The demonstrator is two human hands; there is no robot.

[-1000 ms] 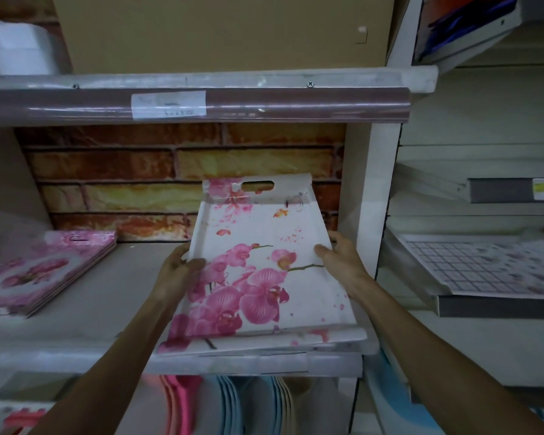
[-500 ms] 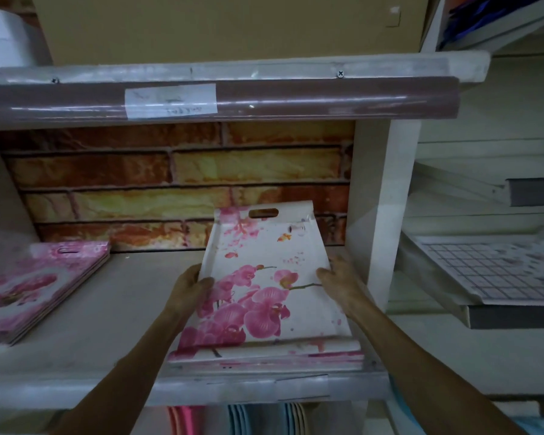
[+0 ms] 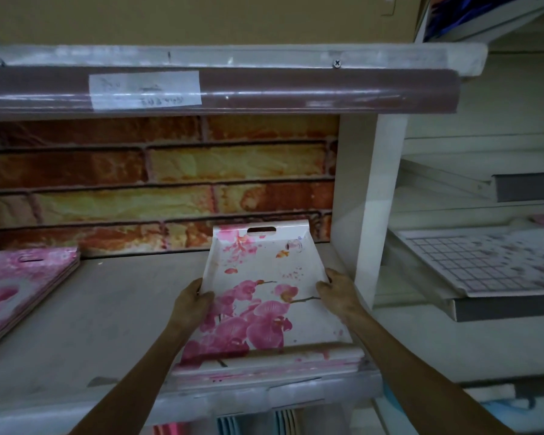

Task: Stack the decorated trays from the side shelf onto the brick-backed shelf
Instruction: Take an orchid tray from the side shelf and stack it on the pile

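A white tray with pink orchids (image 3: 264, 277) lies on top of a small stack of like trays at the right end of the brick-backed shelf (image 3: 107, 309), its handle slot toward the brick wall. My left hand (image 3: 190, 301) grips its left rim and my right hand (image 3: 336, 288) grips its right rim. The tray looks flat on the stack. On the side shelf to the right lies a white tray with a grid pattern (image 3: 484, 262).
A stack of pink flowered trays (image 3: 19, 287) sits at the shelf's left end. A white upright post (image 3: 371, 199) stands just right of my right hand. An upper shelf edge with a paper label (image 3: 145, 89) hangs overhead. Coloured items stand below the shelf.
The orchid tray, held in both hands, has gone down and farther in toward the brick wall and now rests on the stack. The view has moved closer to the shelf.
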